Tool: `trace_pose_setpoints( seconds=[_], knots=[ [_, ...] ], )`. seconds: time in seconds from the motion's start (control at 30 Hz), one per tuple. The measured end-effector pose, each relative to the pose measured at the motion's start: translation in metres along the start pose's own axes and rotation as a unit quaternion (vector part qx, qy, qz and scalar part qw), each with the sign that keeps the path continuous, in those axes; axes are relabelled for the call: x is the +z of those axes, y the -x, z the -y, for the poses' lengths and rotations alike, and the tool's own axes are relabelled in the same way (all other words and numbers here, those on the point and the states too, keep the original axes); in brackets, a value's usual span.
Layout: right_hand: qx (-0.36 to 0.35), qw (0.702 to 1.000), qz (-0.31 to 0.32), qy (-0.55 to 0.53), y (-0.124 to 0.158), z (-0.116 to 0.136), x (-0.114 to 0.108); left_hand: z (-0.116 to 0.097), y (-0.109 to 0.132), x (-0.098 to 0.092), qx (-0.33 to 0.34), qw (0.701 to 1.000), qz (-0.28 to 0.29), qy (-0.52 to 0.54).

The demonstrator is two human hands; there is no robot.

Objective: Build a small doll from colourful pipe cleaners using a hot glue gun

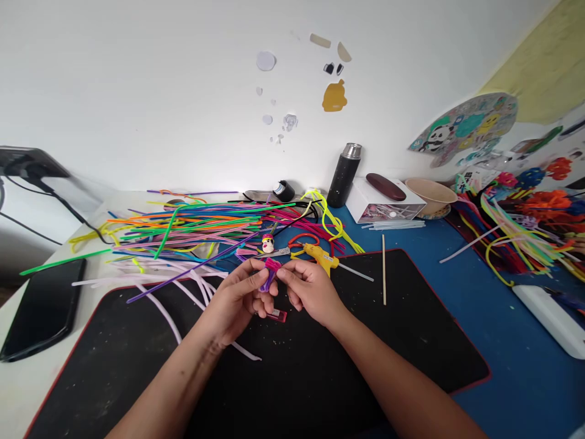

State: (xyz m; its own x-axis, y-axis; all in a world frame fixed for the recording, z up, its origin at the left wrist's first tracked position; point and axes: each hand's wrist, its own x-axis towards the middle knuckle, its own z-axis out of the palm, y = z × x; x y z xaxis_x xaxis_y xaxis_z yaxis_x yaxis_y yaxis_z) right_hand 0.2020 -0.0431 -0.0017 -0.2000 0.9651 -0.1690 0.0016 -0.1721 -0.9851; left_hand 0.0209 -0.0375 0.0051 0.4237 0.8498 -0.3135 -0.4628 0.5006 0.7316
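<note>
A small bundle of folded purple and magenta pipe cleaners (269, 274) is held between both hands above the black mat (320, 372). My left hand (242, 292) pinches it from the left, fingers curled behind it. From the right, my right hand (308, 286) grips its edge between thumb and index finger. Just under the hands a small red item (278, 315) lies on the mat, partly hidden. Beyond them are a yellow glue gun (322, 256), scissors with red handles (306, 239) and a small figure with a pink top (267, 244).
Many coloured pipe cleaners (183, 228) spread over the back left. A phone (43, 308) lies far left. A black flask (345, 174), white box (386, 201) and bowl (432, 195) stand along the wall. A wooden stick (384, 268) lies right of the glue gun.
</note>
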Motion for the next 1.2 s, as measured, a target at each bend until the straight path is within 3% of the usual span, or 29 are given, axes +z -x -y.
trace_pose_setpoints(
  seconds=[0.47, 0.7, 0.97, 1.2],
  knots=[
    [0.003, 0.992, 0.059, -0.113, 0.000, -0.002, -0.006, 0.000, 0.003, 0.001, -0.100, 0.989, 0.092, 0.062],
    [0.037, 0.980, 0.100, -0.169, 0.003, -0.003, -0.003, 0.004, 0.002, 0.001, -0.112, 0.984, 0.120, 0.068],
    [0.038, 0.979, 0.061, -0.189, 0.002, -0.002, -0.005, -0.006, 0.005, 0.002, -0.058, 0.990, 0.120, -0.043],
    [0.033, 0.974, 0.093, -0.203, 0.005, -0.005, -0.005, -0.003, 0.005, -0.001, -0.074, 0.988, 0.126, -0.053]
  ],
)
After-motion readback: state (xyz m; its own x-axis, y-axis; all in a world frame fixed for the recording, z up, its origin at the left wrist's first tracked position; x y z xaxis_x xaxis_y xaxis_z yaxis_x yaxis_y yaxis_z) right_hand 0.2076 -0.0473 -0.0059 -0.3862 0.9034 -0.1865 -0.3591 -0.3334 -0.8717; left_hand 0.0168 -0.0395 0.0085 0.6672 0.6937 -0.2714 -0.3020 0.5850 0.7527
